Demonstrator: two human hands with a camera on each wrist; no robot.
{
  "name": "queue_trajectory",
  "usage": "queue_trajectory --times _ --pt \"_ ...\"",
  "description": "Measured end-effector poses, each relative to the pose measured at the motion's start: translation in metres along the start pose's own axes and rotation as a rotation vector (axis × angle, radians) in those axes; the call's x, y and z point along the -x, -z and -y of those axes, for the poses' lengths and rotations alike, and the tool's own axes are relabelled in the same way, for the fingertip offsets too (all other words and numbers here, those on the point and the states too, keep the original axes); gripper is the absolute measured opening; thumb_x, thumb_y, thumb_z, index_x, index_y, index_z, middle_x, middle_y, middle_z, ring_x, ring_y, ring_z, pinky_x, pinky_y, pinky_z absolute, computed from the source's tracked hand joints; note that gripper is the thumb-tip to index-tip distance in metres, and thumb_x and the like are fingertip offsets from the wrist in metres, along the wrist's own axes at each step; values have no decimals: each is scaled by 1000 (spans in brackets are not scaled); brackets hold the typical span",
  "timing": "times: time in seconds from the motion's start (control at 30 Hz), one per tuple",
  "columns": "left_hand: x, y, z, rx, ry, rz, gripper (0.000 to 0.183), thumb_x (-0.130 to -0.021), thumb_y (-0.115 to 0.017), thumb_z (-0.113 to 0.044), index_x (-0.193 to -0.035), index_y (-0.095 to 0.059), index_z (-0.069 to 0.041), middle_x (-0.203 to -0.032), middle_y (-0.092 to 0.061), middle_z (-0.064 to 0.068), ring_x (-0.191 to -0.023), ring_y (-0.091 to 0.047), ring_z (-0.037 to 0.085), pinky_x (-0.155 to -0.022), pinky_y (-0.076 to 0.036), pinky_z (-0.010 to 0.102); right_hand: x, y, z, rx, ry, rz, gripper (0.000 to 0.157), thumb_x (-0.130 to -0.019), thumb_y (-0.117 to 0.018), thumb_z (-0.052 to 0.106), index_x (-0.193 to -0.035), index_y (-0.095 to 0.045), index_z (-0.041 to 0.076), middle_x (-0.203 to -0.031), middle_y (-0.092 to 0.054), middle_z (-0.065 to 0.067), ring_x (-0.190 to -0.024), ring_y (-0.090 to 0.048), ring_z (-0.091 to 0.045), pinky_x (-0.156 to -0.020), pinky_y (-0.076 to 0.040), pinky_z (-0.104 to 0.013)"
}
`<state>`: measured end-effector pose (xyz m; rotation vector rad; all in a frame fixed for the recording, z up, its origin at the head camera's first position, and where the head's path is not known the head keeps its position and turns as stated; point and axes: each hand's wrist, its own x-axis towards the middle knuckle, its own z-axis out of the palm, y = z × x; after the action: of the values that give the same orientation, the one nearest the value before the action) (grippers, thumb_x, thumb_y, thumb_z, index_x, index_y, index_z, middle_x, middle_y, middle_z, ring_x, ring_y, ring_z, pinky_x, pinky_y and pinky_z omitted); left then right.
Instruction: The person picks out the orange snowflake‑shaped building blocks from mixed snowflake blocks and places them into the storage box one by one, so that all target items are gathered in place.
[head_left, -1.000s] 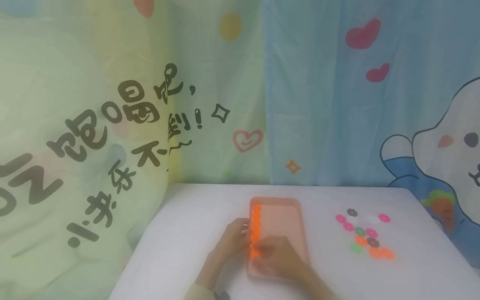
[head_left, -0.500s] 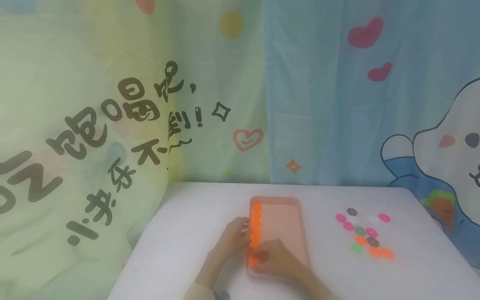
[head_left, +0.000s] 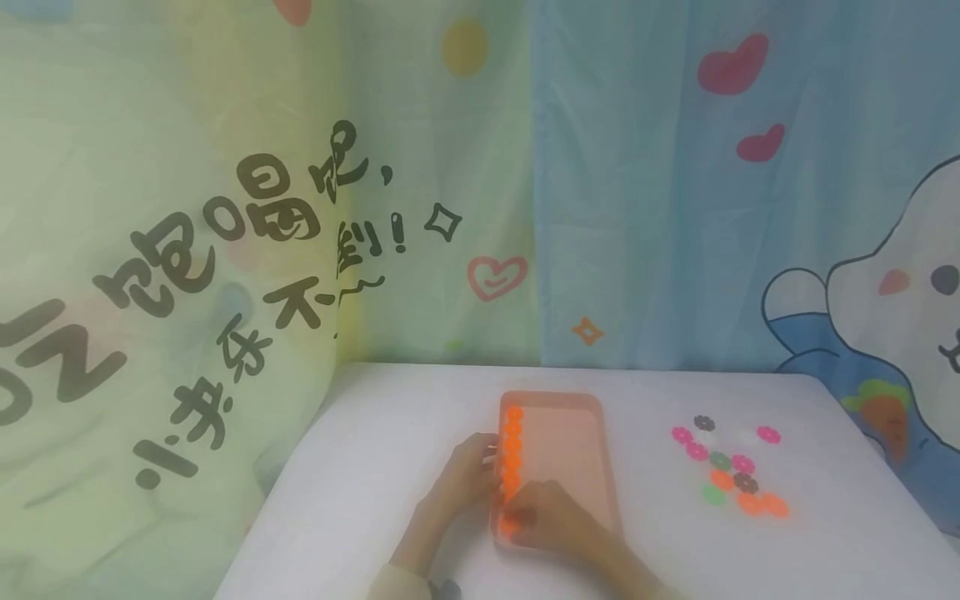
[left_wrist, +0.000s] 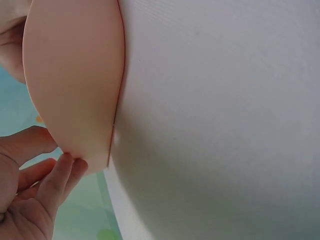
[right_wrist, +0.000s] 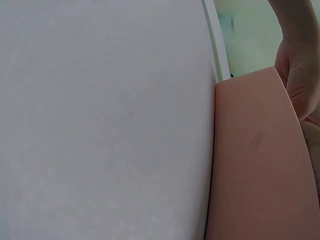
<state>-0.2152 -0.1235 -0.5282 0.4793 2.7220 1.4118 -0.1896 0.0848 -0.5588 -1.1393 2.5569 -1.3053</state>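
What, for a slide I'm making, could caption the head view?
Left hand touching tray, right hand at its orange row, loose flowers alongside.

Pale green drapery (head_left: 90,150) is hanging along the left, bold dark Chinese lettering (head_left: 180,257) slanting upward across it, while a blue curtain (head_left: 615,183) is covering the back on the right side. Red hearts (head_left: 733,65), a yellow dot (head_left: 465,47) and an orange four-pointed star (head_left: 588,332) are decorating the cloth; near the right edge, a white cartoon figure (head_left: 873,225) in blue is appearing with a carrot (head_left: 883,423). Soft, muted light is spreading over the white counter (head_left: 360,450) standing before the fabric
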Motion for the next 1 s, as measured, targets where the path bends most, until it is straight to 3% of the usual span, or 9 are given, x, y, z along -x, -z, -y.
queue_trajectory --times 0.13,0.3,0.57,0.77,0.87,1.0 --pt "1 0 0 -9 -15 -3 49 -87 -71 -8 -133 -53 -4 -128 -59 10 -119 -56 26 -100 -49 43 -1 0 -3 -23 -48 8 29 -82 -78 18 -109 -68 26 -91 -66 14 -83 -58 -5 -80 -51 -24" --pt "1 0 -3 -21 45 -1 49 -89 -70 -14 -135 -52 -7 -131 -58 7 -121 -54 25 -101 -47 47 -2 -1 -7 -1 -104 19 28 -82 -78 24 -107 -67 31 -88 -64 18 -83 -57 -4 -81 -51 -25" --pt "0 1 -2 -21 17 -1 49 -89 -70 -11 -134 -52 -5 -130 -59 10 -120 -55 27 -101 -48 46 -2 1 -3 -14 -44 -1 26 -82 -78 20 -106 -68 26 -89 -65 15 -82 -57 -5 -80 -52 -26" --pt "-1 0 -2 -22 -5 0 47 -89 -70 -9 -132 -53 -3 -127 -60 11 -119 -55 28 -100 -48 45 -6 2 -9 -22 -80 -23 23 -83 -76 20 -101 -67 30 -80 -64 14 -75 -58 -6 -71 -52 -25" --pt "-1 0 -2 -15 8 -1 47 -89 -70 -9 -132 -53 -4 -128 -59 11 -119 -55 28 -101 -48 46 -7 10 -10 40 -148 -34 23 -83 -74 19 -100 -67 33 -81 -63 16 -76 -58 -5 -72 -53 -27" --pt "-1 -1 -3 -17 51 -1 47 -90 -70 -14 -133 -53 -6 -129 -59 9 -119 -56 26 -99 -49 45 -4 29 -7 79 -320 -32 24 -87 -71 26 -109 -65 35 -98 -61 19 -89 -57 -4 -86 -54 -35"
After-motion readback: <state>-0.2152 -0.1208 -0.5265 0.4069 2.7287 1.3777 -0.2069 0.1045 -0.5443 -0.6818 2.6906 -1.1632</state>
